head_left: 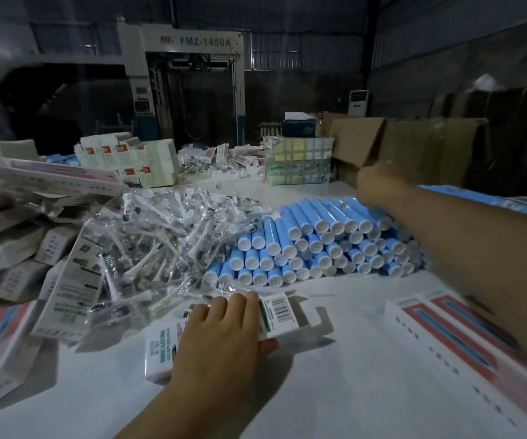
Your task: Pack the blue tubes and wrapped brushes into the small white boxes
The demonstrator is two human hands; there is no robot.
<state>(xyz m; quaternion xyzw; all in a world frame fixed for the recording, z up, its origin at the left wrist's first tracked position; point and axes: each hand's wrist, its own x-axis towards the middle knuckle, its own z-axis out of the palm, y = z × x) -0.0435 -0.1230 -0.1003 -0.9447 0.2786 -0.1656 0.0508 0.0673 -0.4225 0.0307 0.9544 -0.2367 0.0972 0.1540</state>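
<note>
While the left hand (pixel 224 327) lies palm-down gripping a small white box (pixel 274 315) on the table (pixel 335 391), the right hand (pixel 379 182) stretches far out over the blue tubes (pixel 312 239); too blurry to read its fingers. Wrapped brushes (pixel 160 236) are piled left.

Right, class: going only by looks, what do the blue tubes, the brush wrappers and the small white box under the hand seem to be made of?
Blue tubes: probably plastic, smooth with a soft sheen, white end caps.
Brush wrappers: thin clear plastic film, crinkled, glinting, brushes visible through it.
Small white box, held by the left hand: printed card, seemingly matt, with an open folded flap and a barcode.
</note>
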